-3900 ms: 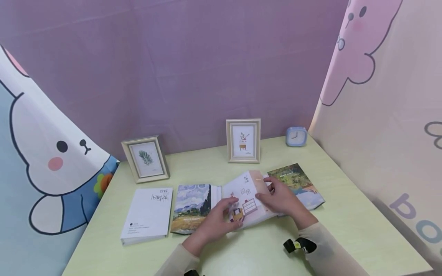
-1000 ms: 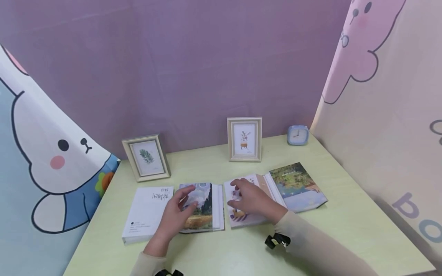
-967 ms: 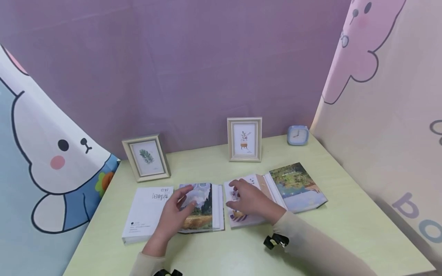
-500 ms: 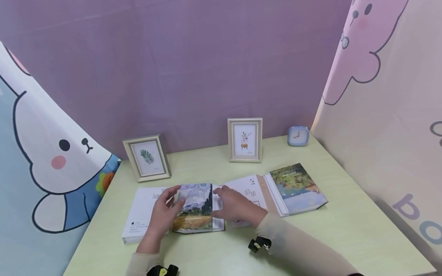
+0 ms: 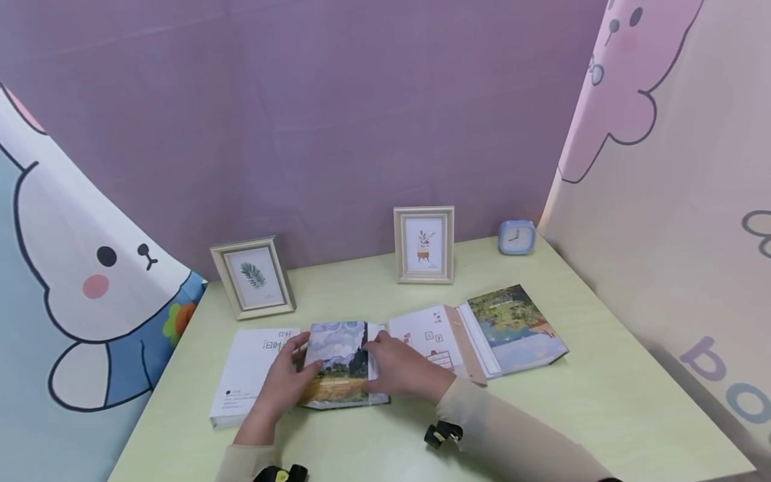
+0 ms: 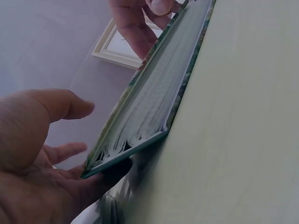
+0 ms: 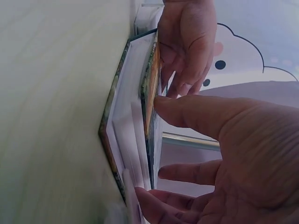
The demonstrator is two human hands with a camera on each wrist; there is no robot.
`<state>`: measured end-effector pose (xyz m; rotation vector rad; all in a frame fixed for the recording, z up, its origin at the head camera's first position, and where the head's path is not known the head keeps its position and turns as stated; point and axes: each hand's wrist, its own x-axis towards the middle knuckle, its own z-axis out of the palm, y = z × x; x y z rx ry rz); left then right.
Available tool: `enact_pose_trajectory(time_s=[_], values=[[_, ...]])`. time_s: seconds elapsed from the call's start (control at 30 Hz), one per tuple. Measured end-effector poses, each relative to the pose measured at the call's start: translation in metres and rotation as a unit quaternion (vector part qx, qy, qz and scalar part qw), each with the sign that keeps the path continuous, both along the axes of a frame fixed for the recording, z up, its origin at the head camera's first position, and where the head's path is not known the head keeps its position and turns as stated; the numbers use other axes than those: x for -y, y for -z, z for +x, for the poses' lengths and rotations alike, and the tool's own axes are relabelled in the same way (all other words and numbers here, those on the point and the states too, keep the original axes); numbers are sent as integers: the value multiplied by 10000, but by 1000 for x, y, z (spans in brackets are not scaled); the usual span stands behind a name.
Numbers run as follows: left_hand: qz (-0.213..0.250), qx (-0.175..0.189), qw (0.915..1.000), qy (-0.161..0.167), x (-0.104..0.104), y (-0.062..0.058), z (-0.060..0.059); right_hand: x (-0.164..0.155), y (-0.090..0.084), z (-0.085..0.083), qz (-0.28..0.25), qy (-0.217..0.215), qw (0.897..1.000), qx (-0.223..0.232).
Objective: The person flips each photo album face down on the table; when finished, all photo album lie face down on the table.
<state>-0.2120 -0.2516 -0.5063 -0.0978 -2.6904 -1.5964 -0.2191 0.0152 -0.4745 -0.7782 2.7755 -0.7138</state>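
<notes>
A photo album with a landscape painting on its cover (image 5: 338,348) lies on the table between both hands. My left hand (image 5: 282,376) is at its left edge. In the left wrist view, the fingers touch the album's spine edge, and the thumb (image 6: 74,105) stands apart from the cover. My right hand (image 5: 405,369) grips the album's right side. In the right wrist view, the right thumb (image 7: 175,109) presses the front cover's edge, with fingertips by the page edges. The inner pages (image 7: 128,121) show between the covers, and the front cover is narrower than the back.
Left of the album lies a white book (image 5: 243,378). To its right are an illustrated pale book (image 5: 421,331) and another painting-covered album (image 5: 512,328). Two picture frames (image 5: 253,278) and a blue clock (image 5: 516,237) stand behind on the pale table (image 5: 632,415).
Both hands have left the illustrated pale book, held in the oldest frame. The right hand has moved left onto the landscape album and taken hold of its edge; the left hand has reached its left edge.
</notes>
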Motion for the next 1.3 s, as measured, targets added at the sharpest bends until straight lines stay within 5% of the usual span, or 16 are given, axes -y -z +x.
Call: enact_pose_trajectory(time_s=[0.47, 0.67, 1.0, 1.3], values=[[34, 33, 10000, 36, -3, 3, 1, 4, 8, -3, 219, -137, 9991, -333], [49, -99, 9998, -184, -4, 0, 3, 3, 9, -5, 148, -189, 9989, -395], [974, -255, 9933, -566, -6, -6, 4, 1, 11, -6, -141, -185, 9996, -178], [1118, -513, 9900, -697, -5, -8, 5, -1, 12, -6, -396, -164, 9991, 66]])
